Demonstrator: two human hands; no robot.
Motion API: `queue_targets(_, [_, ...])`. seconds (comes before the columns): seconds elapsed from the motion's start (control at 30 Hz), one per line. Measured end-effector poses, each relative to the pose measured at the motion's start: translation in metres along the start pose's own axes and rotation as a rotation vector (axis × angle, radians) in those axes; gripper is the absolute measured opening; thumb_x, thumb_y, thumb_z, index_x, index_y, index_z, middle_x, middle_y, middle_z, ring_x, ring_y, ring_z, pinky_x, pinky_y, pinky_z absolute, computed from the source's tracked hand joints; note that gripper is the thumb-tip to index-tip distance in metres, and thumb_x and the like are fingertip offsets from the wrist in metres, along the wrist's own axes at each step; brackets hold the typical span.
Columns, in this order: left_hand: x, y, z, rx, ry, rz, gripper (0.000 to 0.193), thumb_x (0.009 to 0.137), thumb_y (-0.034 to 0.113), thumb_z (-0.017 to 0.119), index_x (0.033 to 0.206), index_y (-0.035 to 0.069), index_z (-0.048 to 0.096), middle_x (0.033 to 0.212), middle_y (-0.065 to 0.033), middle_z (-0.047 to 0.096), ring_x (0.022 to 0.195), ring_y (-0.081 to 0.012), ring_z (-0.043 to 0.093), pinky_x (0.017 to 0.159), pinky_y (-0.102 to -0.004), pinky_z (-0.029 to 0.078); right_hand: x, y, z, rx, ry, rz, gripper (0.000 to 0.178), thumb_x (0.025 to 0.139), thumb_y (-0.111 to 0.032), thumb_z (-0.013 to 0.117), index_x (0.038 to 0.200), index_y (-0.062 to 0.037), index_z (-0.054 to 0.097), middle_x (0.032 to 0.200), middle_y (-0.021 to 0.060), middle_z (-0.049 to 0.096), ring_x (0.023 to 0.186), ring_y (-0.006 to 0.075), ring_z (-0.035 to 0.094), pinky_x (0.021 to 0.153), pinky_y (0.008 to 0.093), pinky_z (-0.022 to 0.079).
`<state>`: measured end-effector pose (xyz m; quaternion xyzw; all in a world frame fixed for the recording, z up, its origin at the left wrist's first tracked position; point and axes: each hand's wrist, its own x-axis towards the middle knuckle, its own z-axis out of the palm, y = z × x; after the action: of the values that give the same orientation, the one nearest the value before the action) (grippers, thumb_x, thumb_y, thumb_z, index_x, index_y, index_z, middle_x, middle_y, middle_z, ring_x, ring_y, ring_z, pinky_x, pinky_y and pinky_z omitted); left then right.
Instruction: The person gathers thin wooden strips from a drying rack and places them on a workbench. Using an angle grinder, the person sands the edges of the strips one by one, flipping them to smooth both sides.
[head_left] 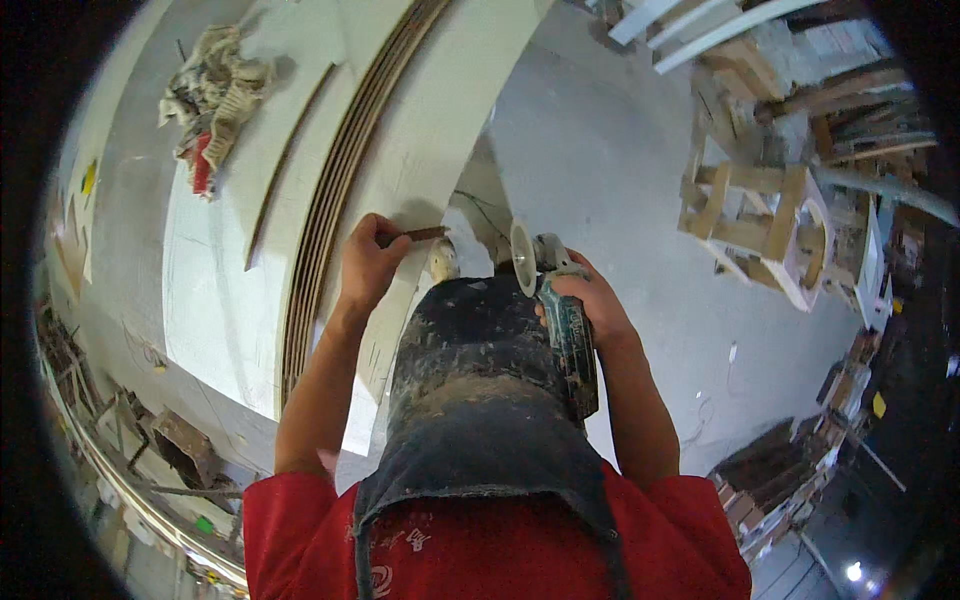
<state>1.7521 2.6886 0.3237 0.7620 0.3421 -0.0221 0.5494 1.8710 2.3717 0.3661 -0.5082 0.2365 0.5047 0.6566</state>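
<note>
The left hand [372, 265] is positioned left of the frame centre. Its thumb and fingers are closed in a pinch on one end of a short, narrow brown strip [425, 233]; the free end points right, toward the centre of the frame. The right hand [597, 300], right of centre, is wrapped around the body of an angle grinder [570, 335]. The grinder's pale disc [523, 257] faces left, apart from the strip. Both hands are above a dark, stained apron [475, 340].

A row of long, brown-edged panels [330, 200] runs from the upper centre to the lower left of centre. A separate thin batten [290, 165] lies left of it on a white board [210, 290]. A crumpled off-white cloth [222, 90] occupies the upper left. A wooden frame [775, 235] stands at the upper right.
</note>
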Motion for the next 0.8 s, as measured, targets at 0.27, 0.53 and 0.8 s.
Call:
queue_targets(0.27, [0.006, 0.008, -0.01, 0.454, -0.174, 0.39, 0.028, 0.085, 0.008, 0.069, 0.113, 0.005, 0.069, 0.102, -0.0187, 0.068, 0.096, -0.0406, 0.065, 0.085, -0.0466, 0.053, 0.005, 0.035, 0.034, 0.017, 0.04, 0.025, 0.08, 0.084, -0.01, 0.075, 0.154, -0.0056, 0.037, 0.102, 0.0172, 0.067, 0.074, 0.0293, 0.072, 0.062, 0.0391, 0.061])
queue_targets(0.53, [0.015, 0.003, -0.013, 0.539, -0.268, 0.437, 0.035, 0.095, 0.009, 0.064, 0.129, 0.015, 0.069, 0.101, -0.0165, 0.063, 0.091, -0.0373, 0.066, 0.078, -0.0433, 0.054, 0.025, 0.052, 0.063, -0.07, -0.014, 0.0, 0.081, 0.083, -0.012, 0.07, 0.156, -0.0055, 0.035, 0.107, 0.0195, 0.065, 0.077, 0.0282, 0.073, 0.067, 0.0389, 0.063])
queue_targets(0.8, [0.017, 0.002, -0.013, 0.501, -0.286, 0.417, 0.033, 0.094, 0.01, 0.067, 0.127, 0.011, 0.07, 0.102, -0.0164, 0.063, 0.092, -0.0375, 0.066, 0.08, -0.0425, 0.054, 0.036, 0.061, 0.067, -0.078, -0.007, -0.026, 0.085, 0.08, -0.01, 0.071, 0.157, -0.0047, 0.034, 0.108, 0.0201, 0.065, 0.078, 0.0283, 0.073, 0.067, 0.0384, 0.063])
